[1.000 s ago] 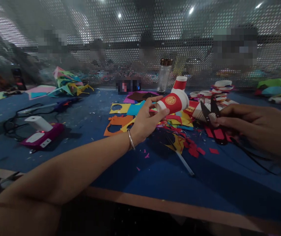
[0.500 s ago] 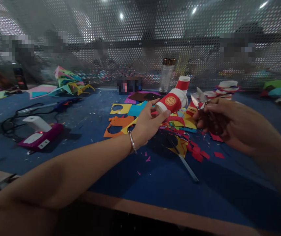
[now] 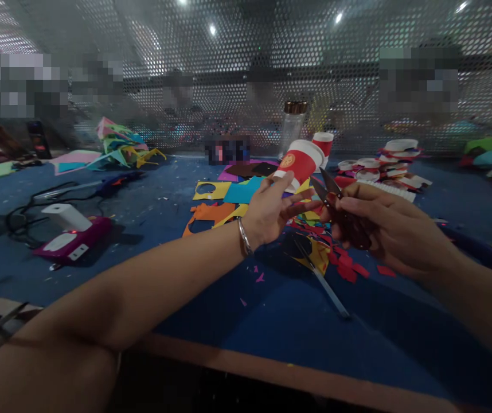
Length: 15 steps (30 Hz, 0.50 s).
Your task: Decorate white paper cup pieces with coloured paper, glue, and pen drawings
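My left hand (image 3: 272, 211) grips a red and white paper cup (image 3: 304, 165) between the thumb and fingers, tilted with its wide rim up and to the right. Some fingers of this hand stretch toward the scissors. In my right hand (image 3: 386, 221) is a pair of scissors (image 3: 331, 192), blades spread a little and pointing up-left, just under the cup's rim. A second paper cup (image 3: 325, 142) stands upright behind the held one. Beneath both hands lie red paper scraps (image 3: 344, 264) and other coloured cuttings.
A craft knife (image 3: 330, 292) lies near the front. Cut paper cups (image 3: 398, 152) are heaped at the right back. A clear bottle (image 3: 293, 129) stands by the perforated metal screen (image 3: 246, 51). Leftward are a purple power strip (image 3: 82, 244) with cables and coloured paper (image 3: 119, 146).
The held cup has turned so its rim faces up-right. My right hand and the scissors have moved left and slightly down, closer to the left hand and the cup.
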Each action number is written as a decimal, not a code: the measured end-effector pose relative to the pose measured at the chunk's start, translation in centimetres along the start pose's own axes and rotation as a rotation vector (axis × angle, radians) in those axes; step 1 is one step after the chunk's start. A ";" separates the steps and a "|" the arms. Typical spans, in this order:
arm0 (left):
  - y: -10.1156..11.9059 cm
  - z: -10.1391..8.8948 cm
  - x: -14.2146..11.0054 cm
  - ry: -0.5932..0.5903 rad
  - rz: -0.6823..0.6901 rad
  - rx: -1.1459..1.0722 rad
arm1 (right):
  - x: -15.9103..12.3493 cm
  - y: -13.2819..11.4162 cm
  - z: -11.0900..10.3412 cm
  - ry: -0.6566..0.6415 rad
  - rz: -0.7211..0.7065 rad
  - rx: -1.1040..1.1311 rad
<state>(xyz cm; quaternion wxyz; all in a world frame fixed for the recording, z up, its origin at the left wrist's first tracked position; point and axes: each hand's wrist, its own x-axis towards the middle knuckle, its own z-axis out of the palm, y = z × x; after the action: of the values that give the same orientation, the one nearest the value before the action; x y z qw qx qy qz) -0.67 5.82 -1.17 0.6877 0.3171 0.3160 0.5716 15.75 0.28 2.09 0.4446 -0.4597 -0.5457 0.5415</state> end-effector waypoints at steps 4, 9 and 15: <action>-0.3 0.0 -0.1 -0.098 -0.040 0.079 | -0.3 0.3 0.2 -0.086 -0.014 0.028; 0.0 -0.3 0.6 -0.117 0.009 0.063 | -0.4 0.6 0.2 -0.086 0.003 0.036; 1.8 -2.2 3.2 0.138 0.245 0.023 | -0.9 0.3 -0.2 -0.047 0.015 0.029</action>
<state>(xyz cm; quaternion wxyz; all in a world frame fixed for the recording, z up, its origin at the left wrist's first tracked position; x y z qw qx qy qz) -2.99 9.43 -1.24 0.5856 0.3209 0.3281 0.6682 16.07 -0.56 1.78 0.4342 -0.4444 -0.5446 0.5633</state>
